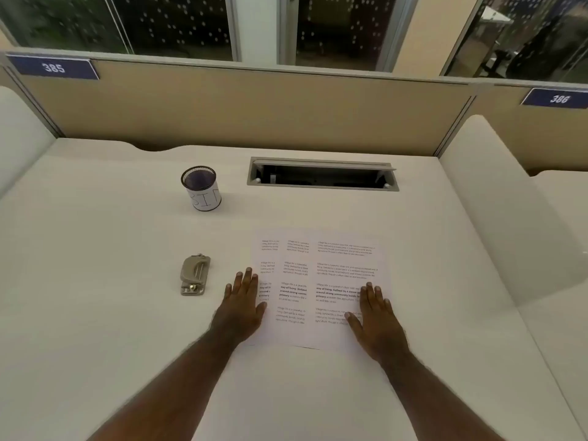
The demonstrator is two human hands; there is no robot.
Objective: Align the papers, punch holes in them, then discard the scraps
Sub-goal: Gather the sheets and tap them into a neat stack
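Three printed paper sheets [321, 275] lie overlapped and staggered sideways on the white desk [111, 313]. My left hand [243, 302] rests flat, fingers spread, on the left edge of the leftmost sheet. My right hand [374, 316] lies flat on the lower right part of the top sheet. Neither hand grips anything. A grey metal hole punch [194, 275] sits on the desk to the left of my left hand, apart from it. A black mesh cup [202, 187] with a white label marked "BIN" stands farther back on the left.
A recessed cable tray [323, 175] with its flap raised is set into the desk behind the papers. A tan partition [254, 109] closes the back, and white side panels [509, 202] flank the desk. Number plates 385 and 386 hang on the partition.
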